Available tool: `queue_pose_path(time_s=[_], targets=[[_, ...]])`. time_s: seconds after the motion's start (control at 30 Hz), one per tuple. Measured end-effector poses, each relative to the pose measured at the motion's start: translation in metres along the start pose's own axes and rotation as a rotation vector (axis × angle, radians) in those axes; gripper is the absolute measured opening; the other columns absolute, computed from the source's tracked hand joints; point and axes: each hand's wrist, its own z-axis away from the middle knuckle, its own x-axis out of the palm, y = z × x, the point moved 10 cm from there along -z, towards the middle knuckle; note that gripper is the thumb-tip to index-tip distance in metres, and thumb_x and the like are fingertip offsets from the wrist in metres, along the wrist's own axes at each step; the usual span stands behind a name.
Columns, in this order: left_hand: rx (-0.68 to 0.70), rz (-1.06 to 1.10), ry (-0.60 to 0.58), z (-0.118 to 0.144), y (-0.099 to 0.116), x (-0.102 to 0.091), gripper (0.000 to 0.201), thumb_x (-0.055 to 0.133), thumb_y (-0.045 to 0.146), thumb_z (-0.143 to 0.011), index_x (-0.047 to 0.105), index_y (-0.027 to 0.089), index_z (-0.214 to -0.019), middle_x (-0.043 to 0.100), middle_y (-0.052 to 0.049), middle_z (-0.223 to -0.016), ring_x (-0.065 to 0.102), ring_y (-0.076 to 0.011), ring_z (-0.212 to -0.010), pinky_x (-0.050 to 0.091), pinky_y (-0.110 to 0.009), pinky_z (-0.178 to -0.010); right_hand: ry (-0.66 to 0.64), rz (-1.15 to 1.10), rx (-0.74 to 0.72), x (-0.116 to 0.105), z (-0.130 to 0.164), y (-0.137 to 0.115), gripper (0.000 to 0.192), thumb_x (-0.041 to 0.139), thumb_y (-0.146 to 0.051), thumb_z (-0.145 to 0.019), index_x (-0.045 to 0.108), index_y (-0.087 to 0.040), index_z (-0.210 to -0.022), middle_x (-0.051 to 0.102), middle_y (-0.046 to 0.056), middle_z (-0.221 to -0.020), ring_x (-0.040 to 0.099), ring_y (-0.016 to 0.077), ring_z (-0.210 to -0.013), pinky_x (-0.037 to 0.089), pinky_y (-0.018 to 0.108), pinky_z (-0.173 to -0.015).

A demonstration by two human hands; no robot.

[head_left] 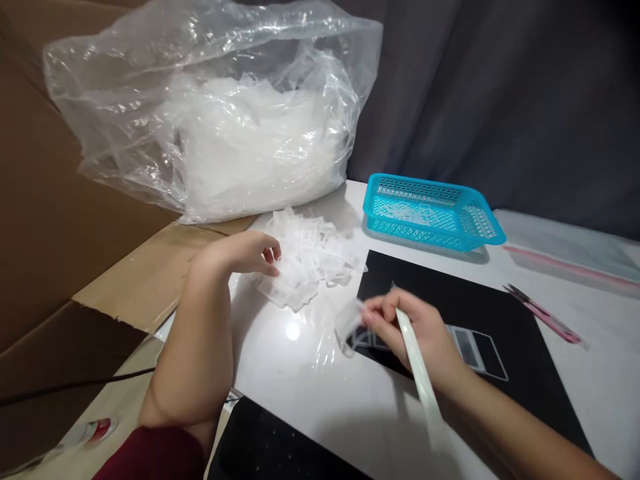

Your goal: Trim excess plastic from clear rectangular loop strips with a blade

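Observation:
My left hand (257,255) is at the left edge of a loose pile of white translucent plastic pieces (320,250). Its fingers are curled, with a gap to the thumb, and nothing shows between them. Over the black mat (530,347), my right hand (413,327) pinches a clear plastic piece (349,323), blurred by motion. A long pale green-white stick (420,370) also runs through this hand, its lower end pointing toward me. Flat clear pieces with white outlines (475,350) lie on the mat, partly hidden behind the right hand.
A large clear bag (260,133) full of white pieces stands at the back left, against cardboard (135,273). Behind the mat is a blue basket (430,213) with a few pieces inside. Pink-handled scissors (545,317) rest at the mat's right edge. A bottle (93,432) lies lower left.

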Motion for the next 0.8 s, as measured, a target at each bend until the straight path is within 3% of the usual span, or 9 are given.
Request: queue_pose_path(time_s=[0.1, 0.2, 0.33, 0.47, 0.57, 0.67, 0.8], targets=[[0.075, 0.022, -0.02, -0.003, 0.008, 0.003, 0.019, 0.067, 0.038, -0.069, 0.068, 0.021, -0.076, 0.067, -0.001, -0.075, 0.058, -0.015, -0.062, 0.035, -0.021, -0.051, 0.045, -0.034, 0.007, 0.009, -0.045, -0.011, 0.035, 0.068, -0.034, -0.081, 0.038, -0.022, -0.066, 0.068, 0.004, -0.085, 0.068, 0.0202, -0.085, 0.05, 0.027, -0.06], [0.174, 0.104, 0.025, 0.008, 0.015, -0.008, 0.018, 0.064, 0.038, -0.075, 0.066, 0.02, -0.077, 0.065, -0.001, -0.076, 0.058, -0.0152, -0.068, 0.037, -0.021, -0.055, -0.034, 0.021, 0.109, 0.024, -0.067, -0.006, 0.036, 0.065, -0.036, -0.083, 0.039, -0.022, -0.063, 0.068, 0.006, -0.079, 0.066, 0.0268, -0.102, 0.05, 0.025, -0.056], [0.28, 0.314, 0.167, 0.031, 0.025, -0.033, 0.021, 0.063, 0.039, -0.081, 0.059, 0.019, -0.081, 0.061, 0.0, -0.076, 0.056, -0.0127, -0.068, 0.041, -0.021, -0.057, -0.158, 0.048, 0.109, 0.032, -0.049, 0.002, 0.034, 0.065, -0.034, -0.084, 0.041, -0.021, -0.063, 0.071, 0.012, -0.096, 0.061, 0.0296, -0.116, 0.052, 0.026, -0.059], [0.484, 0.711, 0.175, 0.043, 0.062, -0.038, 0.02, 0.065, 0.033, -0.083, 0.053, 0.017, -0.082, 0.059, 0.001, -0.069, 0.059, -0.0114, -0.066, 0.046, -0.02, -0.058, -0.143, -0.048, 0.177, 0.017, -0.014, 0.013, 0.036, 0.065, -0.038, -0.086, 0.039, -0.02, -0.067, 0.067, 0.016, -0.116, 0.066, 0.0267, -0.107, 0.052, 0.025, -0.058], [0.614, 0.912, 0.031, 0.042, 0.103, -0.02, 0.018, 0.068, 0.027, -0.082, 0.054, 0.016, -0.084, 0.06, 0.001, -0.069, 0.06, -0.0095, -0.063, 0.049, -0.018, -0.057, -0.095, -0.309, 0.246, 0.008, 0.008, 0.014, 0.038, 0.066, -0.042, -0.085, 0.039, -0.02, -0.071, 0.066, 0.014, -0.114, 0.07, 0.0209, -0.092, 0.052, 0.022, -0.053], [0.67, 1.004, -0.154, 0.04, 0.141, 0.009, 0.017, 0.068, 0.026, -0.083, 0.056, 0.015, -0.086, 0.059, 0.002, -0.069, 0.058, -0.0074, -0.061, 0.051, -0.016, -0.055, -0.088, -0.588, 0.267, 0.007, 0.025, 0.005, 0.04, 0.071, -0.043, -0.08, 0.039, -0.021, -0.073, 0.068, 0.005, -0.095, 0.07, 0.0165, -0.081, 0.055, 0.02, -0.052], [0.661, 1.052, -0.261, 0.035, 0.164, 0.036, 0.017, 0.069, 0.027, -0.084, 0.059, 0.014, -0.088, 0.061, 0.002, -0.068, 0.059, -0.0067, -0.058, 0.051, -0.014, -0.052, -0.024, -0.637, 0.264, -0.003, 0.042, -0.001, 0.039, 0.077, -0.029, -0.076, 0.039, -0.022, -0.072, 0.07, 0.002, -0.094, 0.072, 0.0164, -0.08, 0.059, 0.021, -0.054]])
